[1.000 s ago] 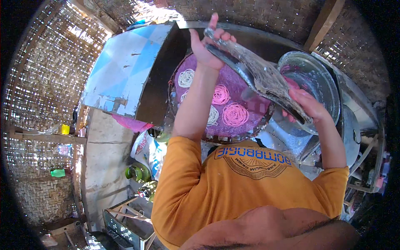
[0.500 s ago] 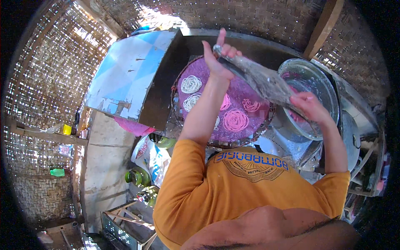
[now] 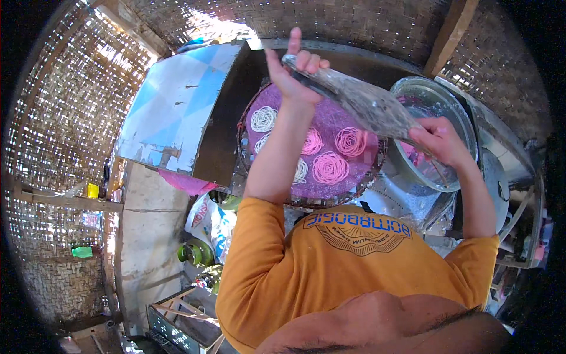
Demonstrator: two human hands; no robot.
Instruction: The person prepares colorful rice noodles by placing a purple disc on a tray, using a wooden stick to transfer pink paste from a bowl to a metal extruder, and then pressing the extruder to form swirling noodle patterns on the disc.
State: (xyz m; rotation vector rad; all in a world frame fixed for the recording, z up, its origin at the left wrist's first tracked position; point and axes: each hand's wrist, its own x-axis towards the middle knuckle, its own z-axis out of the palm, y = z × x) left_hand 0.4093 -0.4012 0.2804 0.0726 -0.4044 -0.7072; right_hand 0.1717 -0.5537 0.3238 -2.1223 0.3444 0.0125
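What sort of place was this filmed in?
Likely a small home-style food workshop: there are woven walls, a round tray bearing pink and white strand coils, and a large metal pot nearby.

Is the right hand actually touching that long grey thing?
Touching: the head view shows the right hand gripping the long grey thing near its lower end, with no gap visible.

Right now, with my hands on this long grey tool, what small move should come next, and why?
I'd probably ease the long grey tool over the bare purple surface just beyond the pink coils: your left hand and right hand both hold it, and coils already lie nearer you.
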